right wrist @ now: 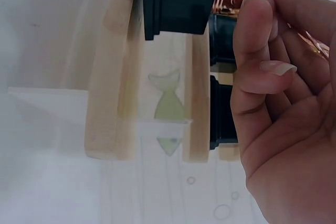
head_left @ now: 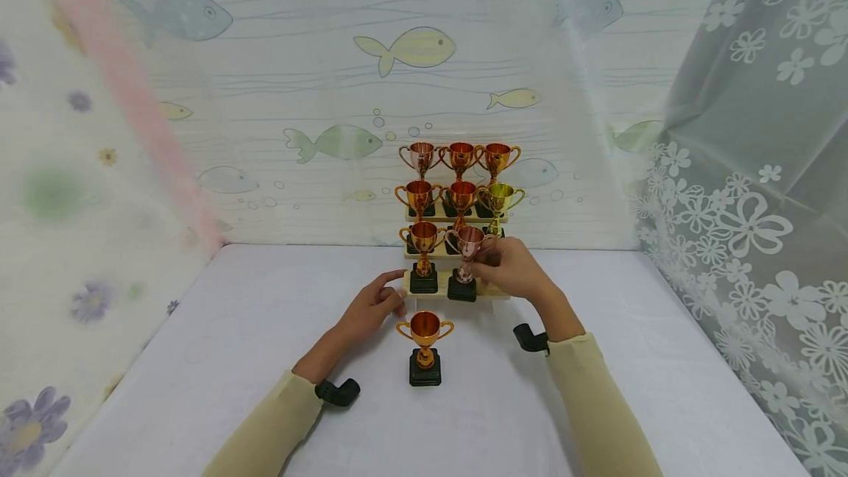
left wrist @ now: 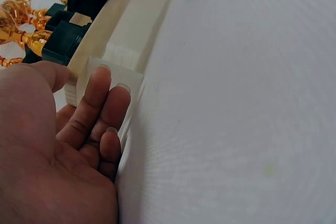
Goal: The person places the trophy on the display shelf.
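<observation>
My right hand [head_left: 513, 267] pinches the stem of a rose-gold trophy cup [head_left: 469, 241] between thumb and fingertips. Its black base overlaps the front edge of the lowest shelf of a tiered wooden stand [head_left: 490, 291]. Next to it on this shelf stands a gold trophy cup [head_left: 424, 241]. My left hand [head_left: 369, 308] holds the left end of the lowest shelf, thumb and index finger at its edges; the other fingers [left wrist: 102, 103] bend loosely by a clear support [left wrist: 134, 77]. Another gold trophy cup [head_left: 425, 330] stands on the table in front.
Higher shelves carry several more trophies, including a yellow-gold one [head_left: 500, 201] and a bronze one [head_left: 420, 157]. A white cloth covers the table [head_left: 298, 271]. Behind hangs a fish-patterned curtain [head_left: 424, 50]; flowered lace [head_left: 748, 227] hangs at the right.
</observation>
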`<move>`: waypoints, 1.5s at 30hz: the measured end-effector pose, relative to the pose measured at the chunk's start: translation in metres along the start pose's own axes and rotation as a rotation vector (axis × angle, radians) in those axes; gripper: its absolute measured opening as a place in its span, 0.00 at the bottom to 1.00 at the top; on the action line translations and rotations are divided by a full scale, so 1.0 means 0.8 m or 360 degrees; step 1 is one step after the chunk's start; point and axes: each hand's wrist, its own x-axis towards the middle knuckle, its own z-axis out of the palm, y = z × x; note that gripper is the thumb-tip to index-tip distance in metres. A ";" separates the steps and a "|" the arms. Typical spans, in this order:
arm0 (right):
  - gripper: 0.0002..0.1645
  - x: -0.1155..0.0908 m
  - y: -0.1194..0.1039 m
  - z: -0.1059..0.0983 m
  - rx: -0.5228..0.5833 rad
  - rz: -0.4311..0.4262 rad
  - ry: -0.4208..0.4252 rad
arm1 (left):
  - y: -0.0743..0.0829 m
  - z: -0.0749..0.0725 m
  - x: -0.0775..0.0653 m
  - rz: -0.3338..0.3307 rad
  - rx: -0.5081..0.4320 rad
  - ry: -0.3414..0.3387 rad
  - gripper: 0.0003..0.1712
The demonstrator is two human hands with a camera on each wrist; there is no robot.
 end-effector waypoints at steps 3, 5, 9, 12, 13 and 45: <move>0.06 0.001 0.003 -0.001 -0.0006 -0.0014 0.0013 | -0.002 0.001 0.000 0.0014 0.0024 0.0033 0.28; 0.06 0.002 0.005 -0.001 -0.0001 -0.0025 0.0007 | -0.003 0.002 0.000 0.0014 0.0029 0.0046 0.28; 0.06 0.004 0.010 0.001 0.0024 -0.0028 0.0004 | -0.003 0.001 0.000 0.0002 0.0025 0.0049 0.27; 0.06 0.005 0.011 0.003 0.0039 -0.0034 0.0018 | -0.002 0.001 0.000 -0.0016 0.0031 0.0048 0.26; 0.06 0.004 0.011 0.003 0.0049 -0.0034 0.0024 | -0.002 0.001 0.001 -0.0017 0.0033 0.0048 0.26; 0.10 -0.009 -0.030 0.009 0.0179 -0.0017 0.0083 | -0.002 0.002 0.000 -0.0048 0.0056 0.0060 0.25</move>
